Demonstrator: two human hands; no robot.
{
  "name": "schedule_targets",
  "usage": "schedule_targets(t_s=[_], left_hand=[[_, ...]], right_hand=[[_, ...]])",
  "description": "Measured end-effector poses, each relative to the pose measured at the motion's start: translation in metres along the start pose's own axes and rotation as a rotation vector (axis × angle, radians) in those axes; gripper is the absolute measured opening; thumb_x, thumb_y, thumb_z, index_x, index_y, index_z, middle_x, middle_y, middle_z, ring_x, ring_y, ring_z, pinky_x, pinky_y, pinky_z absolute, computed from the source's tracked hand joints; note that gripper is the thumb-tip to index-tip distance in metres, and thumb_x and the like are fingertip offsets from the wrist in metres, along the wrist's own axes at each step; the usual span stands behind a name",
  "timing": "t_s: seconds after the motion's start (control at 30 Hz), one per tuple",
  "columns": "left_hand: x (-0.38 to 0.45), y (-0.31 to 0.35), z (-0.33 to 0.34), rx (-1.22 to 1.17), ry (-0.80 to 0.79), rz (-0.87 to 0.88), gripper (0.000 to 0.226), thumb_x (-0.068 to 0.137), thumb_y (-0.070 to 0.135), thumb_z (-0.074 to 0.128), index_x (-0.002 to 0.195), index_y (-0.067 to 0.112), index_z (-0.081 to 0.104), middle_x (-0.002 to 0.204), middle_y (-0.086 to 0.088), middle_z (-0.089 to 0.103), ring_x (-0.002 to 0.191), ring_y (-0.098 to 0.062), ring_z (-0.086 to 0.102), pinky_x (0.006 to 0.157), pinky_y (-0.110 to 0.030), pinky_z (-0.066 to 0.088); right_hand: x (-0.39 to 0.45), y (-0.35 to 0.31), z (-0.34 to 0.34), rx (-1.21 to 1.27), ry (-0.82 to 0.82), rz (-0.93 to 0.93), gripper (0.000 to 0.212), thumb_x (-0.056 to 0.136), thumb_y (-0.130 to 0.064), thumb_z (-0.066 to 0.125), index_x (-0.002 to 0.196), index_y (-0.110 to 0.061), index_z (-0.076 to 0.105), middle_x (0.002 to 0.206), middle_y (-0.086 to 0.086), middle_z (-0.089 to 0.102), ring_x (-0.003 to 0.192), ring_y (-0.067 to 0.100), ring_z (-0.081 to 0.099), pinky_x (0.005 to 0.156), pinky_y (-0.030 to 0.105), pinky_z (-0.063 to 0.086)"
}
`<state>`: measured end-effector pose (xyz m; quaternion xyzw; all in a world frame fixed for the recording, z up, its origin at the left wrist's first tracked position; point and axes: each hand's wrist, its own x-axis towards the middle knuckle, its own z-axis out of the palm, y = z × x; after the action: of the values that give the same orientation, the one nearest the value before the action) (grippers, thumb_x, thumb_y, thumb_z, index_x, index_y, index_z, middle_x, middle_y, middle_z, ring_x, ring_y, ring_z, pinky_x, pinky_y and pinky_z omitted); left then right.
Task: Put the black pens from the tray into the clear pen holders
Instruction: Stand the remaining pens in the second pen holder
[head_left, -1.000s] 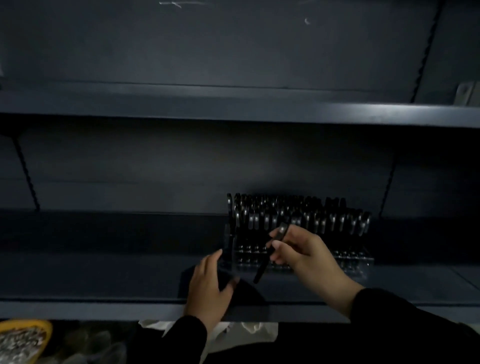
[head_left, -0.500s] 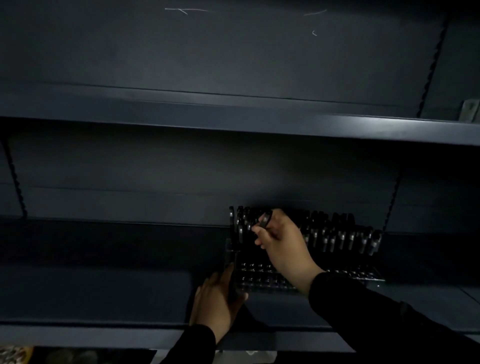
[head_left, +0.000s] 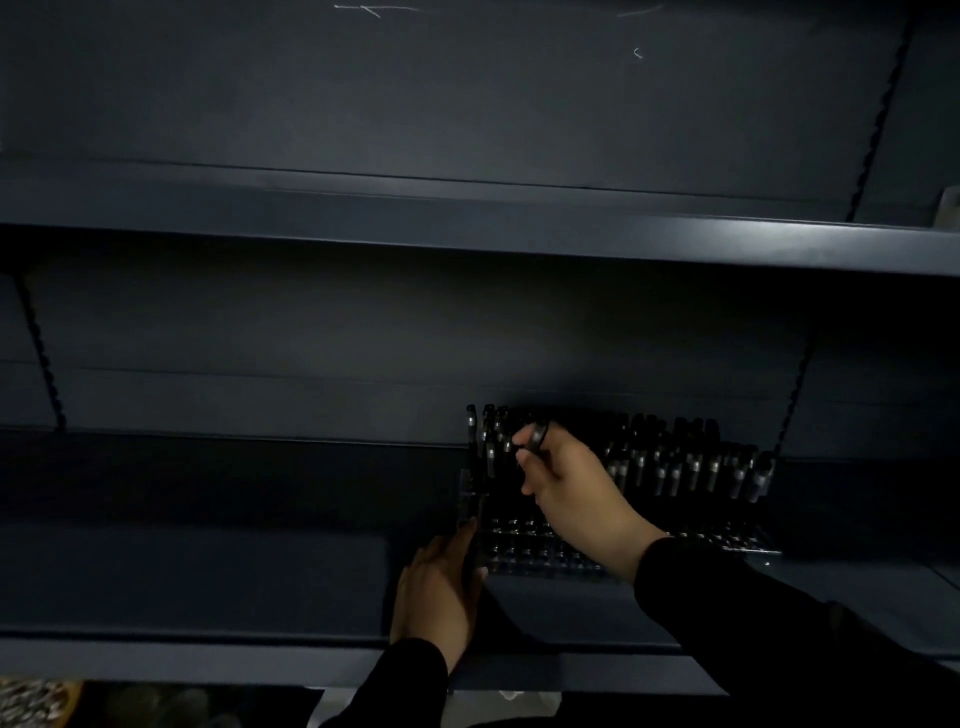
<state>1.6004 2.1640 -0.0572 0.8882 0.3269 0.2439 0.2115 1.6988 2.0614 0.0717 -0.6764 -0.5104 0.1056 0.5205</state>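
On the dim shelf (head_left: 208, 571), right hand (head_left: 566, 483) hiding its pen's (head_left: 537, 436) barrel

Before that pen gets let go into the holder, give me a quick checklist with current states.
1. Pen gripped: ok, the right hand pinches its top end.
2. Pen over the holder: ok, it sits among the upright pens near the left end.
3. Holder steadied: ok, the left hand rests against its left front corner.
4. Free slot under the pen: cannot tell, too dark and the hand hides it.
5. Pen fully seated: cannot tell, its lower part is hidden.
6. Holder fully on the shelf: ok, set back from the front edge.
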Motion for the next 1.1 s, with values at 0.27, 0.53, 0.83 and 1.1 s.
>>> schedule_targets(t_s=[0.27,0.53,0.83,1.1], left_hand=[[0.003,0.003,0.002,0.031,0.031,-0.025,0.05,0.1,0.029,0.034,0.148,0.038,0.02,0.142,0.003,0.043,0.126,-0.018,0.042,0.103,-0.029,0.034],[0.002,0.005,0.002,0.046,0.044,-0.034,0.05,0.099,0.029,0.036,0.146,0.038,0.023,0.139,0.004,0.044,0.125,-0.017,0.042,0.103,-0.029,0.034],[0.004,0.004,0.003,0.065,0.037,-0.043,0.052,0.099,0.033,0.038,0.147,0.041,0.021,0.141,0.005,0.043,0.125,-0.016,0.041,0.103,-0.028,0.033],[0.002,0.0,0.004,0.066,0.039,-0.03,0.049,0.099,0.031,0.038,0.146,0.033,0.026,0.136,0.005,0.046,0.124,-0.016,0.043,0.102,-0.026,0.033]], right_hand=[[0.002,0.022,0.01,-0.156,-0.034,0.027,0.038,0.096,-0.005,0.047,0.124,-0.026,0.033,0.082,-0.002,0.054,0.075,0.007,0.055,0.073,0.017,0.049],[0.01,0.027,0.014,-0.095,-0.042,0.09,0.01,0.095,0.005,0.038,0.091,0.001,0.046,0.086,0.011,0.054,0.067,0.012,0.051,0.06,0.014,0.044],[0.012,0.036,0.019,-0.176,-0.104,0.151,0.012,0.096,-0.003,0.042,0.092,0.003,0.052,0.078,0.005,0.058,0.067,0.011,0.054,0.064,0.028,0.046],[-0.003,0.028,0.007,-0.186,0.001,0.147,0.014,0.092,-0.013,0.059,0.097,-0.001,0.063,0.082,0.009,0.068,0.071,0.011,0.061,0.07,0.027,0.052]])
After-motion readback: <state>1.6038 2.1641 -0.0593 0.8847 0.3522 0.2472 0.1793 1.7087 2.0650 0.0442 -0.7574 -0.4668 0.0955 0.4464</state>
